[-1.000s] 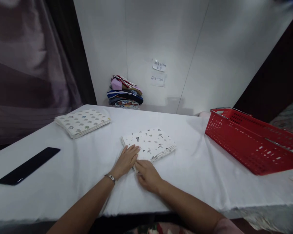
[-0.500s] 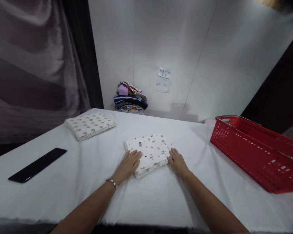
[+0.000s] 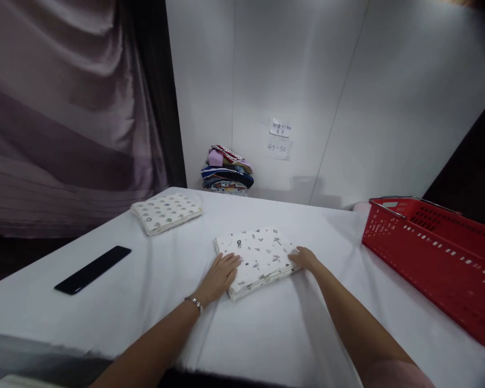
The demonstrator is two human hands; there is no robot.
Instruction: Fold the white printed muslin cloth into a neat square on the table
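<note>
A white folded cloth [image 3: 258,256] printed with small grey trees and figures lies in the middle of the table. My left hand [image 3: 220,275], a bracelet at its wrist, rests flat with stretched fingers on the cloth's left front part. At the opposite edge, my right hand [image 3: 306,258] is closed round the right corner, thumb over the top; some of its fingertips are hidden. Farther back on the left is another folded white cloth [image 3: 167,212], patterned with rows of small grey-green shapes. Neither hand touches that one.
A dark flat strip [image 3: 92,269] lies on the white-covered table [image 3: 178,323] at left. The red plastic basket [image 3: 432,258] stands on the right. Beyond the far edge is a stack of folded fabrics [image 3: 228,171] by the wall, below paper labels [image 3: 278,140]. A curtain [image 3: 64,108] hangs at left.
My right hand has gone from lying on the cloth's right part to gripping its right corner. My left hand stays on the left part. The view has shifted slightly left.
</note>
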